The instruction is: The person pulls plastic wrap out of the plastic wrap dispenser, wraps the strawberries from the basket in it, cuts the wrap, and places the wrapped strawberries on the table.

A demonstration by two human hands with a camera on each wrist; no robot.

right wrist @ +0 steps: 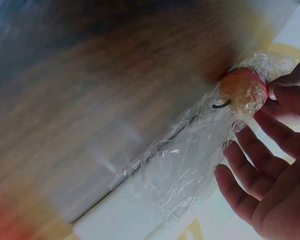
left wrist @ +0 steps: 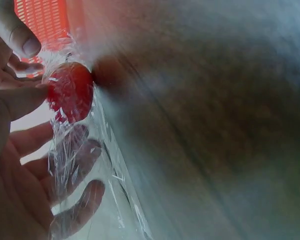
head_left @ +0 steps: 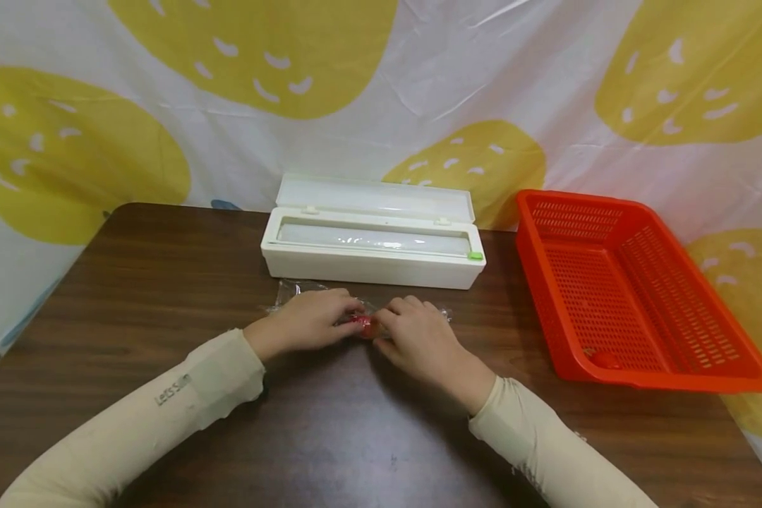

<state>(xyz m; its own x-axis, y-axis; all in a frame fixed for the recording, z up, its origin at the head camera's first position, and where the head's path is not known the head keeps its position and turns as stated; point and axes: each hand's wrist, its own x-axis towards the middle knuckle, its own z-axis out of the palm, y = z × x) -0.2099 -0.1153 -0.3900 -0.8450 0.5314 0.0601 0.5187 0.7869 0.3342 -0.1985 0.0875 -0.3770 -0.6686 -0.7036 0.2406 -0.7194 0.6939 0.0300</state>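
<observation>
A small red apple [left wrist: 75, 95] with a dark stem sits on the table in crinkled clear cling film [right wrist: 165, 175], which trails to both sides. My left hand [head_left: 314, 317] holds it from the left: in the left wrist view the thumb touches its side and the other fingers bend behind the film. On the right, my right hand [head_left: 422, 342] is at the apple and film, its fingers loosely bent and spread in the right wrist view. From the head, the hands hide most of the apple [head_left: 363, 325].
Just behind the hands stands a white cling film dispenser [head_left: 368, 268], its lid [head_left: 375, 197] raised and a roll inside, with a green slider [head_left: 475, 256] at the right. A red plastic basket [head_left: 549, 310] on the right holds a red fruit [head_left: 605, 360]. A patterned cloth hangs behind the table.
</observation>
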